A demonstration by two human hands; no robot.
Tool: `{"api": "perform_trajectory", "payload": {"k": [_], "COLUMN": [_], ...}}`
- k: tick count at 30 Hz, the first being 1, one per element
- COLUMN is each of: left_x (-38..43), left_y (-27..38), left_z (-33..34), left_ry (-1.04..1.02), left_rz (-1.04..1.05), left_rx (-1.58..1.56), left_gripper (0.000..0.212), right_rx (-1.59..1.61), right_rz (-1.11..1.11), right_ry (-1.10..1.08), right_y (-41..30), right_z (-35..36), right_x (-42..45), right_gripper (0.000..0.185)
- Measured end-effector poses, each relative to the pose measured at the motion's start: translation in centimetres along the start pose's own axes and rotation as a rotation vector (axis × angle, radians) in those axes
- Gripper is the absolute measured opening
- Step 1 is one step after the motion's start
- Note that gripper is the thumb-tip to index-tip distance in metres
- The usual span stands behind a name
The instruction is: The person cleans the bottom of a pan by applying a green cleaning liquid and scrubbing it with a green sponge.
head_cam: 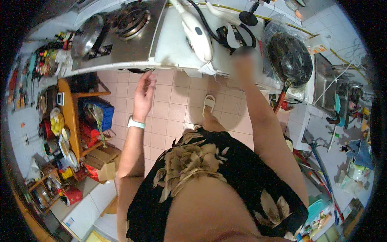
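My left hand, with a pale band at its wrist, hangs over the tiled floor just below the counter edge by the stove; nothing shows in its fingers. Out over the counter reaches my right hand, blurred at the fingers, so its hold is unclear. A dark round shape lies at its fingertips. To its left rests a white handheld appliance, its lower end near the counter's front edge. A black ribbed hose curves behind it, beside a black and white object.
A black wok with plastic film stands right of my right hand, its handle jutting past the counter edge. On the left are a gas burner and a metal pan. A wooden table and cardboard box stand lower left.
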State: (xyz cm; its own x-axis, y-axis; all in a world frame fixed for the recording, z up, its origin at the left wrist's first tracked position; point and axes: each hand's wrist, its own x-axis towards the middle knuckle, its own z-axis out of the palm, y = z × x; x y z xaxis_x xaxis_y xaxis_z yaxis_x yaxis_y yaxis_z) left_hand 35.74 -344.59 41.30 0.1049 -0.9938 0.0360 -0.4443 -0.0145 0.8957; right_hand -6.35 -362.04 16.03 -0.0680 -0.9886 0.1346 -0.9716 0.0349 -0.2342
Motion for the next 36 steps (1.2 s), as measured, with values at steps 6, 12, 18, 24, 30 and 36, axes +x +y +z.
{"api": "perform_trajectory", "payload": {"k": [6,12,18,24,30,36], "left_x": [11.2,23.6,40.9,53.6,60.7,61.0], "left_y": [2.2,1.9,-0.2,-1.3,-5.5,-3.8], "left_z": [3.9,4.5,6.7,9.7,10.1,10.3], "left_ry": [-0.034,0.135,0.067,0.092,-0.113,-0.077], "left_rz": [0.094,0.149,0.146,0.144,0.148,0.245], "left_rx": [-0.138,-0.24,-0.304,0.13,0.214,0.38], "left_gripper": [0.031,0.028,0.051,0.072,0.048,0.04], "right_rx": [0.221,0.391,0.14,0.033,0.349,0.622], "right_rz": [-0.066,-0.113,0.015,0.014,0.026,0.441], "right_ry": [0.028,0.294,-0.149,-0.093,0.406,0.617], "right_y": [-1.6,-0.1,-2.1,-1.9,-8.7,-4.9], "right_z": [-8.1,-9.3,-5.1,-4.0,-18.4,-22.9], "right_x": [-1.2,5.0,11.7,14.7,17.2,6.8], "right_gripper": [0.031,0.024,0.05,0.031,0.027,0.033]}}
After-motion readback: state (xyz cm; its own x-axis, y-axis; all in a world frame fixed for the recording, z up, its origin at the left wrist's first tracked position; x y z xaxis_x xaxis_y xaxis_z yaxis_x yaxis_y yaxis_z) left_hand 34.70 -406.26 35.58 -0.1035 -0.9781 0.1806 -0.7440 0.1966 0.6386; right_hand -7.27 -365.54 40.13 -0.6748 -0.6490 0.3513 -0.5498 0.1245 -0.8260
